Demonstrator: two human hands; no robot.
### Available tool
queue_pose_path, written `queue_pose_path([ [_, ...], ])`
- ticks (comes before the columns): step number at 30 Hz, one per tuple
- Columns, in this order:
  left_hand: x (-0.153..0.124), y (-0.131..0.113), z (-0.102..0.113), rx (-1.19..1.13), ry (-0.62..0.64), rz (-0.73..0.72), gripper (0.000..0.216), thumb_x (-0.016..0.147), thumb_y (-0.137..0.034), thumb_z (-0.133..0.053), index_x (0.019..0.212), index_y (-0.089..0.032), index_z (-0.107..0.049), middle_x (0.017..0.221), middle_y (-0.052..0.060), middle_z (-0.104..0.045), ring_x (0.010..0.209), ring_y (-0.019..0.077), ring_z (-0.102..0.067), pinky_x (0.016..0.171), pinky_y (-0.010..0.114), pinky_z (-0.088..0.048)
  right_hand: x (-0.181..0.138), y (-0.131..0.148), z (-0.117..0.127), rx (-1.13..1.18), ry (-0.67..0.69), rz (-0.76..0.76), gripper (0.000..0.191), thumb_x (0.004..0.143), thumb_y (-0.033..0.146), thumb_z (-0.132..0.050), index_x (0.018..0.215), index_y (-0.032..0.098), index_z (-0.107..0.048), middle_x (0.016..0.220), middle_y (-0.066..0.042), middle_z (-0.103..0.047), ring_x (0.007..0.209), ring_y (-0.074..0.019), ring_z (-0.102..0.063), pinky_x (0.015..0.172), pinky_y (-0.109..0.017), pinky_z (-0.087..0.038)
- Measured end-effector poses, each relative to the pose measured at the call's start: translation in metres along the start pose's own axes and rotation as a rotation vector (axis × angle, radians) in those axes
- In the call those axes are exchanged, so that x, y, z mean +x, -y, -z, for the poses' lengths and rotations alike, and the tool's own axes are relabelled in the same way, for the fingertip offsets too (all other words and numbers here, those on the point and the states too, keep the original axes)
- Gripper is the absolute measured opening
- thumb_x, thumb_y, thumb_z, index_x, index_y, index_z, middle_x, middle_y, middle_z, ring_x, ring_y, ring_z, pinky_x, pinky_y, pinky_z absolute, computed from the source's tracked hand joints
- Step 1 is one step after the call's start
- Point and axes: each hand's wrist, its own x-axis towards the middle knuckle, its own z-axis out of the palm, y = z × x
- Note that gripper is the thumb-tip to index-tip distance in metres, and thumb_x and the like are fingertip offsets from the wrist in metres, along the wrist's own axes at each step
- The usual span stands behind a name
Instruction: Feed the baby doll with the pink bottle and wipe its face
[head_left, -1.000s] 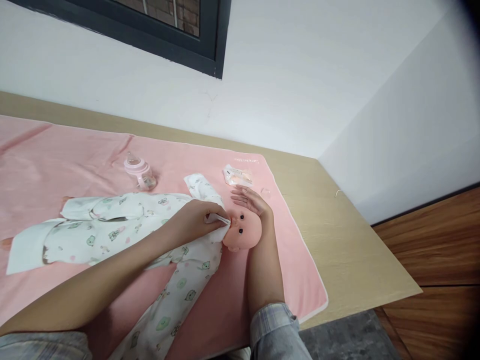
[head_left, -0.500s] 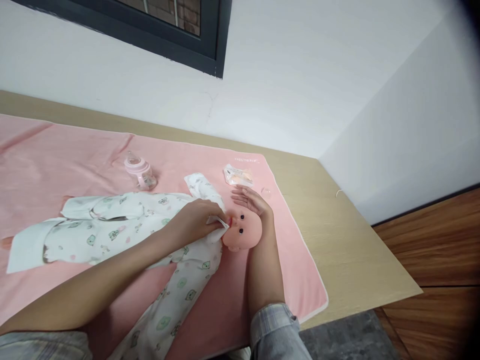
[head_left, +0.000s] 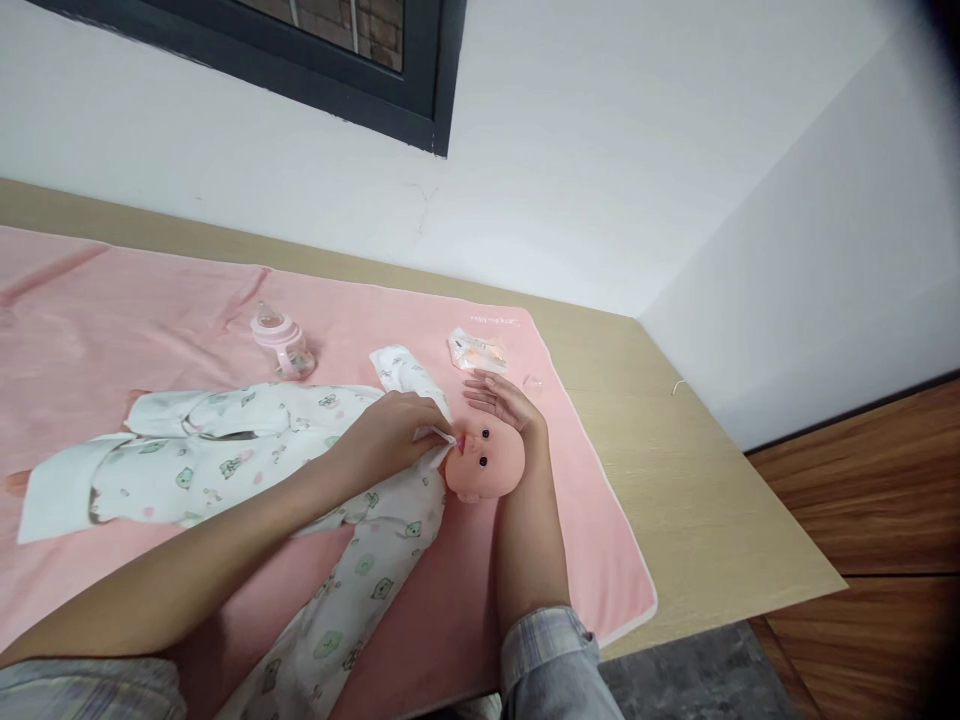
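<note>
A bald baby doll (head_left: 501, 460) in a white printed sleepsuit (head_left: 255, 445) lies on its back, its head toward the right. My left hand (head_left: 394, 432) pinches a white cloth or tissue (head_left: 435, 434) against the doll's mouth and chin; the hand hides part of the chest. Around the top of the doll's head curves my right arm, with my right hand (head_left: 504, 400) beside the far side of the head, fingers stretched out and holding nothing. Under the doll spreads a pink blanket (head_left: 172, 300).
A pink-topped baby bottle (head_left: 283, 342) stands beyond the doll's legs. Near my right fingertips lie a clear plastic packet (head_left: 477, 350) and a small transparent piece (head_left: 532, 384). The wooden table (head_left: 675, 480) ends at the right, and a white wall (head_left: 540, 180) rises behind it.
My left hand has shifted slightly at the doll's mouth, and the cloth in its fingers looks more bunched. My right hand and the doll stay in place.
</note>
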Motion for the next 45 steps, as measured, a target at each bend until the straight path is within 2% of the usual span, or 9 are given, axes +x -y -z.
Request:
queue_pose_path([
  [11,0.001,-0.002,-0.008,0.024,-0.104,-0.022,0.016,0.085,-0.016,-0.056,0.083,-0.019,-0.072,0.087,0.001,-0.072,0.082,0.0204,-0.063,0.077,0.033,-0.042,0.0,0.0,0.001,-0.011,0.009,-0.001,0.038,0.08,0.038,-0.069,0.114,0.025,-0.061,0.121,-0.007,-0.067,0.11,-0.0216,-0.065,0.111,-0.046,-0.043],
  [19,0.003,-0.002,-0.012,0.046,-0.122,-0.046,0.021,0.087,-0.014,-0.052,0.088,-0.019,-0.073,0.09,0.003,-0.071,0.084,0.021,-0.062,0.078,0.034,-0.043,-0.003,0.003,-0.004,-0.018,-0.016,-0.006,0.039,0.08,0.037,-0.069,0.115,0.025,-0.06,0.121,-0.006,-0.067,0.11,-0.0222,-0.065,0.111,-0.046,-0.043],
  [23,0.0,-0.009,-0.005,-0.083,-0.122,-0.006,0.024,0.088,-0.017,-0.048,0.088,-0.019,-0.072,0.09,0.004,-0.07,0.083,0.0193,-0.063,0.074,0.031,-0.045,-0.004,0.001,-0.004,-0.026,-0.011,0.015,0.038,0.08,0.039,-0.069,0.115,0.025,-0.061,0.122,-0.006,-0.067,0.113,-0.022,-0.064,0.111,-0.046,-0.043],
  [29,-0.002,-0.016,-0.004,-0.295,-0.046,0.053,0.022,0.083,-0.019,-0.053,0.088,-0.021,-0.074,0.089,0.003,-0.069,0.078,0.0173,-0.063,0.066,0.026,-0.046,0.0,-0.002,0.0,-0.018,0.016,0.011,0.04,0.08,0.038,-0.069,0.117,0.025,-0.059,0.122,-0.006,-0.067,0.111,-0.0211,-0.065,0.111,-0.046,-0.043],
  [36,-0.002,-0.014,-0.009,-0.288,-0.081,0.045,0.022,0.084,-0.017,-0.053,0.088,-0.021,-0.074,0.088,0.003,-0.068,0.073,0.0156,-0.061,0.065,0.025,-0.046,-0.001,0.0,-0.003,-0.023,0.004,0.002,0.041,0.081,0.039,-0.069,0.117,0.025,-0.059,0.122,-0.006,-0.067,0.112,-0.0213,-0.064,0.11,-0.045,-0.043],
  [45,-0.001,-0.013,-0.014,-0.204,-0.097,0.049,0.023,0.087,-0.021,-0.049,0.093,-0.021,-0.071,0.095,0.003,-0.068,0.081,0.0174,-0.063,0.071,0.028,-0.047,-0.005,0.005,-0.009,-0.024,-0.013,-0.002,0.042,0.08,0.039,-0.069,0.118,0.023,-0.059,0.123,-0.008,-0.066,0.113,-0.021,-0.064,0.11,-0.044,-0.044],
])
